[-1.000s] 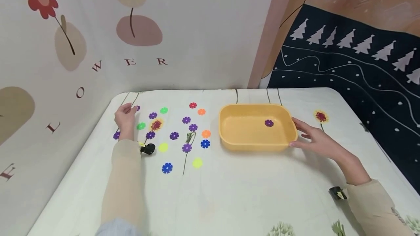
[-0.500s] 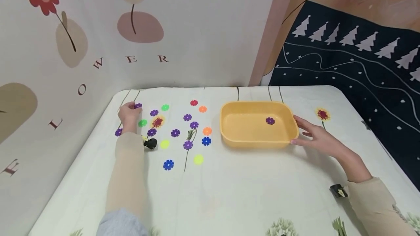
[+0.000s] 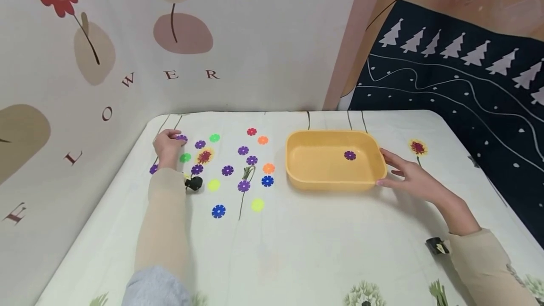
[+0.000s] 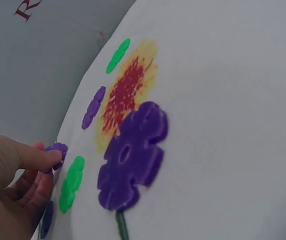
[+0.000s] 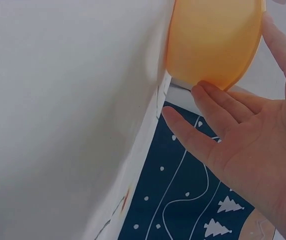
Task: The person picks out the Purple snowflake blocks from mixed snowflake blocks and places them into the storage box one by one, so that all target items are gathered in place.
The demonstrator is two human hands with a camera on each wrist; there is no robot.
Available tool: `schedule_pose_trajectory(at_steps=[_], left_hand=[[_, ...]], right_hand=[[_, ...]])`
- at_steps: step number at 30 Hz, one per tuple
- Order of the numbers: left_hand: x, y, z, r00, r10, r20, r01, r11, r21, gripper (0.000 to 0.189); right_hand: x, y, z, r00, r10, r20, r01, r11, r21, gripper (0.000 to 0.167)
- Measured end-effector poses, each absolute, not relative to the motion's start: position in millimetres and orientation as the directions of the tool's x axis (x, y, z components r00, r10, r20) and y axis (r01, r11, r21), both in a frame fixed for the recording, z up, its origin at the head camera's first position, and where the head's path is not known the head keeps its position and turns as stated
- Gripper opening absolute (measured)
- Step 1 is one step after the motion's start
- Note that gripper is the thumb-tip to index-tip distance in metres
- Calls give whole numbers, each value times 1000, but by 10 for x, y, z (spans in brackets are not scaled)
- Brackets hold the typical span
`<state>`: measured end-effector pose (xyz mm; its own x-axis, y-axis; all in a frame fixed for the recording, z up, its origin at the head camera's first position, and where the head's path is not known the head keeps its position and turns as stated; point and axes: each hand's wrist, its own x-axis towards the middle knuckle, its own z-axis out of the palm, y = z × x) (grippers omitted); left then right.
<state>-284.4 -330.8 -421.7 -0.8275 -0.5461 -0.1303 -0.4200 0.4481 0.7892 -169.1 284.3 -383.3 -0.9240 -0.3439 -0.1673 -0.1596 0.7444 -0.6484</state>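
Observation:
At the far left of the table, my left hand (image 3: 167, 149) pinches a purple plastic snowflake disc (image 4: 60, 148) between thumb and fingers. In the left wrist view, a green disc (image 4: 72, 184) and a larger-looking purple disc (image 4: 133, 156) lie beside that hand. My right hand (image 3: 410, 181) touches the right end of a yellow plastic basin (image 3: 329, 186). Its fingers are fairly straight, with the thumb at one side of the rim and the fingertips against the wall; the little finger stands apart. Inside the basin lies one purple disc (image 3: 350, 155).
Left of the basin, loose discs are scattered: a red one (image 3: 251, 131), an orange one (image 3: 268, 168), a blue one (image 3: 218, 211), a yellow one (image 3: 257, 205) and several more. The white tablecloth (image 3: 297, 249) has printed flowers. Patterned cloth hangs behind the table.
My left hand has moved slightly right, and the purple disc at its fingertips now shows more fully. My right hand stays at the basin, which has not visibly moved.

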Motion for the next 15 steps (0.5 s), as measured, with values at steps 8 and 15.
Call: schedule_pose_trajectory(at_steps=[8,15], left_hand=[[-2833,-3249,-4018,-827,-561,-50,-335,419,844,35],[-2774,-3008,-3735,-864,-504,-24,-219,333,917,35]], right_hand=[[-1701,2853,-3842,-926,-335,-172,-147,741,-655,97],[-1702,2849,-3847,-926,-334,-173,-143,739,-659,97]])
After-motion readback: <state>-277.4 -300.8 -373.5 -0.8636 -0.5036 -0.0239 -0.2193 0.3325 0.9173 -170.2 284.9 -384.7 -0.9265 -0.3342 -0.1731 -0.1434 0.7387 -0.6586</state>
